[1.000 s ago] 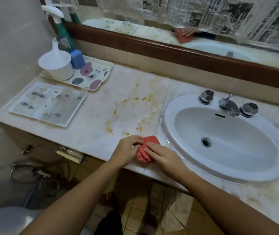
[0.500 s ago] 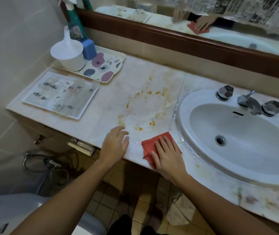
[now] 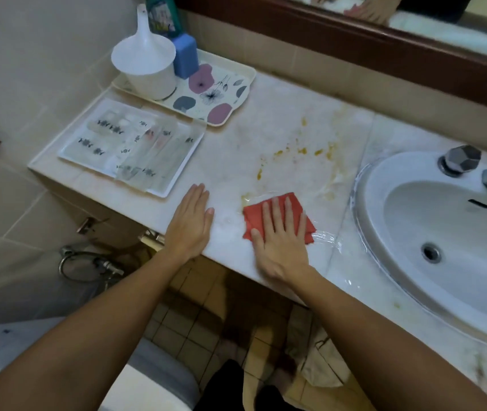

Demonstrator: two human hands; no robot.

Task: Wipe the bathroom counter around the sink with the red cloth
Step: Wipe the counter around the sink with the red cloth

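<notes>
Pale marble makes up the counter (image 3: pixel 266 137), which runs from a tiled wall on the left to a white sink (image 3: pixel 432 292) on the right, under a mirror with a dark wooden frame. At the far left lies a flat clear tray of sachets (image 3: pixel 129 146). Behind it a floral tray (image 3: pixel 224 93) carries a white cup with a funnel (image 3: pixel 144 63) upturned in it, a blue block (image 3: pixel 187 54) and a green bottle cut off by the top edge.

Next comes the left hand (image 3: pixel 190 222), laid palm down on bare marble near the front edge, fingers straight and close together, holding nothing. Just to its right, apart from it, the red cloth (image 3: pixel 278 219) lies flat on the counter between the left hand and the sink. The right hand (image 3: pixel 280 241) presses on the cloth with its palm, fingers straight and slightly spread across it, none curled round it.

Yellow-orange stains (image 3: pixel 301 152) dot the marble beyond the cloth. A wet sheen shows at the cloth's right side. Faceted metal tap handles sit at the basin's back rim.
</notes>
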